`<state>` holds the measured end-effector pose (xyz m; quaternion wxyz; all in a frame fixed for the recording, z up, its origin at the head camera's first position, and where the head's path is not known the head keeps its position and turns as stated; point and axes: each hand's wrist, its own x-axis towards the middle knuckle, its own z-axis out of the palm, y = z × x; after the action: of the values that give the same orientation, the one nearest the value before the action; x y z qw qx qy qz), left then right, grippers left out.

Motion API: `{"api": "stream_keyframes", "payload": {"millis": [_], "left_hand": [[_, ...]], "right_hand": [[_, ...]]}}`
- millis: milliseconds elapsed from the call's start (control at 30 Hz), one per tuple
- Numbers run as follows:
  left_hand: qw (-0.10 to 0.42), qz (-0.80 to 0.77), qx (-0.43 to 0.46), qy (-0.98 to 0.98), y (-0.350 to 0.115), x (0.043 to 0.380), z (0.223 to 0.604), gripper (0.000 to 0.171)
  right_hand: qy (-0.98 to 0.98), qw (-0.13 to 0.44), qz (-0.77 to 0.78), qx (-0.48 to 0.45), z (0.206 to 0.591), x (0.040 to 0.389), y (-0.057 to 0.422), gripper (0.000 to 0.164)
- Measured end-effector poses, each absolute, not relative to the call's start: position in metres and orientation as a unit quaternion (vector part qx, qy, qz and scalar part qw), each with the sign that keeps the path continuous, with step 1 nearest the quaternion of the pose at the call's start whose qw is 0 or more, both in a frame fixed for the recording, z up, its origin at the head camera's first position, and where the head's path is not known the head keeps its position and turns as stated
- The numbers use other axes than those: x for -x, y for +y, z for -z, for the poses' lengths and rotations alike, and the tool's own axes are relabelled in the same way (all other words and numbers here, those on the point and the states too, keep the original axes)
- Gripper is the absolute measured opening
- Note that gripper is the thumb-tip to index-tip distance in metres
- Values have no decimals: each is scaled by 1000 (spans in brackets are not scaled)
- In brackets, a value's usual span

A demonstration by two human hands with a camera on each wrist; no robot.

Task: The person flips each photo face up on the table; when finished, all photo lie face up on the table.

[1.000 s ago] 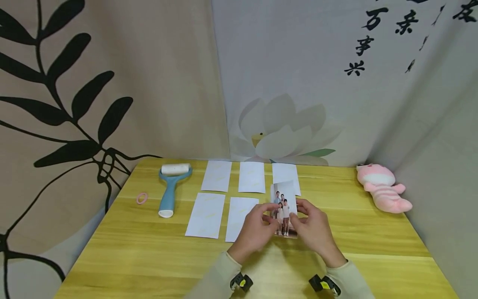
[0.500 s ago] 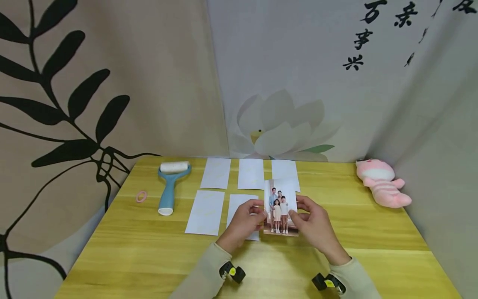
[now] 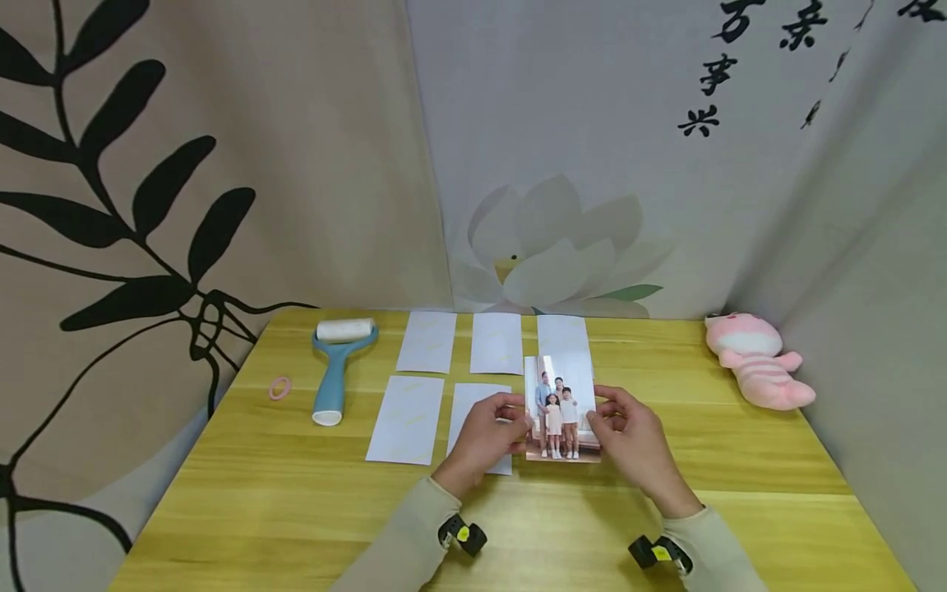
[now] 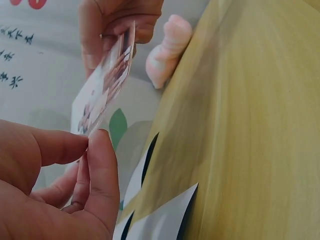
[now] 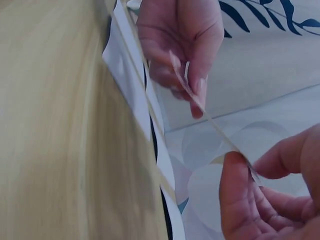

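Note:
Between both hands a printed family photo point(image 3: 555, 415) is held upright above the table, its picture side facing the head camera. My left hand point(image 3: 484, 436) pinches its left edge between thumb and fingers; the left wrist view shows that thumb and forefinger meeting on the photo's point(image 4: 107, 82) edge. At the opposite edge my right hand point(image 3: 639, 444) pinches it, thumb in front. From the right wrist view the photo point(image 5: 215, 125) appears almost edge-on and slightly bent. Behind it lies a white card point(image 3: 565, 337), partly hidden, and another white card point(image 3: 479, 403) is partly covered by my left hand.
More white cards point(image 3: 404, 419) lie in two rows on the wooden table point(image 3: 296, 510). To their left are a blue-handled lint roller point(image 3: 336, 370) and a pink ring point(image 3: 279, 388). A pink plush toy point(image 3: 758, 362) lies at the back right, by the curtain point(image 3: 592, 164).
The photo has turned from tilted to facing the head camera. My left hand shifted left to its edge, and my right hand then moved slightly right, onto the other edge.

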<state>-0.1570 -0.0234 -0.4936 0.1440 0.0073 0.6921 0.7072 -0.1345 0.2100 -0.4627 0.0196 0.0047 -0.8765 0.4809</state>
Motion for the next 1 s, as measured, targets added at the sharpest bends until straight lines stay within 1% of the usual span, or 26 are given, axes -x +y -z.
{"api": "stream_keyframes", "payload": {"millis": [167, 400, 533, 700, 800, 1000], "left_hand": [[132, -701, -10, 701, -19, 157, 497, 39], [124, -659, -19, 742, -13, 155, 503, 36], [132, -645, -19, 752, -12, 156, 506, 40], [131, -628, -24, 767, -9, 156, 504, 42], [140, -612, -29, 778, -9, 156, 503, 42], [149, -591, -47, 792, -9, 156, 503, 24]], "right_hand": [[-889, 7, -458, -6, 470, 140, 218, 38], [-891, -35, -452, 17, 485, 144, 226, 42], [-901, -45, -432, 25, 491, 146, 227, 40], [-902, -52, -428, 20, 496, 148, 227, 33], [-902, -56, -429, 20, 498, 148, 227, 30], [-904, -58, -423, 33, 498, 143, 228, 32]]}}
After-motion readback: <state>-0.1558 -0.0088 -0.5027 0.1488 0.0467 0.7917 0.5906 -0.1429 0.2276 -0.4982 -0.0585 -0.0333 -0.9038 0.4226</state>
